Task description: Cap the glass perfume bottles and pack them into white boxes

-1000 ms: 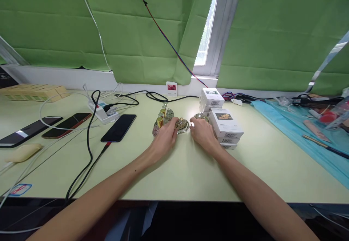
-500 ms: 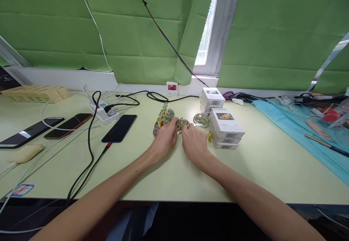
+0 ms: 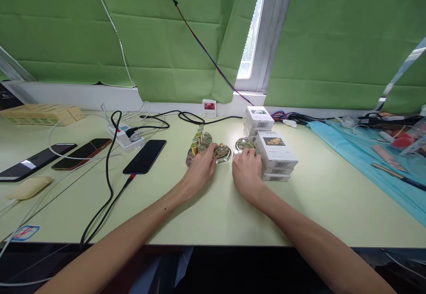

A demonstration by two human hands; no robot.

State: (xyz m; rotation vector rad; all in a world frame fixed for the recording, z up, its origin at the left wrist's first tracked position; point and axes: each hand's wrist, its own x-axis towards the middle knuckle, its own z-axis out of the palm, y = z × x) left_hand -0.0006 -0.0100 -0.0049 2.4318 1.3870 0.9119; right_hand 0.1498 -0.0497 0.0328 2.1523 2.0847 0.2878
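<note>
My left hand (image 3: 200, 168) grips the left side of a small clear glass bottle (image 3: 222, 151) with dried plant matter inside, which lies on the table. Beside it stands a row of similar glass bottles with gold caps (image 3: 195, 147), partly covered by that hand. My right hand (image 3: 248, 170) rests just in front of another flat glass bottle (image 3: 244, 143), its fingers curled down. Whatever those fingers touch is hidden beneath them. Right against that hand is a stack of white boxes (image 3: 278, 152) with a yellow flower picture on top.
Behind stands another stack of white boxes (image 3: 259, 117), and a small white card (image 3: 209, 107) leans on the sill. To the left lie phones (image 3: 145, 157), a power strip (image 3: 128, 138), cables and a yellow box row (image 3: 43, 114). Blue plastic sheeting (image 3: 349, 147) covers the right side.
My right hand has left the bottle at my left hand and moved right, over the spot where small gold caps showed. My left hand stays in place.
</note>
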